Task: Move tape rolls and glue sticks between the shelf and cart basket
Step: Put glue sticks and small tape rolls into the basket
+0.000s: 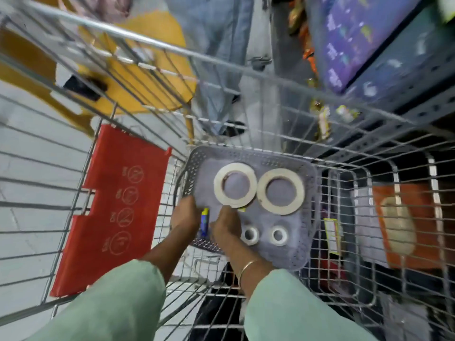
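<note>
From the head camera, both hands are working down inside the wire cart (270,77), in the lower middle of the frame. A grey perforated basket (310,183) is sitting on the cart floor, and four tape rolls are lying flat in it: a large roll (219,193) at centre, a second large roll (299,193) just right of it and touching it, and two small rolls (250,235) and (279,235) below them, apart from each other.

The left hand (185,214) is curling over the basket's left rim, fingers bent downward; whether they are pinching anything, I cannot tell. The right hand (225,226) is reaching in just beside it, fingertips (225,209) pressed together against the lower edge of the near large roll. Between the two hands a blue and yellow glue stick (204,221) is peeking out, mostly hidden.

To my eye these rolls are going to be light and stiff, easy to lift by hooking a finger through the open core or pinching across the ring. The outer wrap looks smooth, possibly slippery. The glue stick, a slim rigid tube, wants a pinch along its sides.

At the left of the frame a red flap (115,205) is hanging on the cart wall.
</note>
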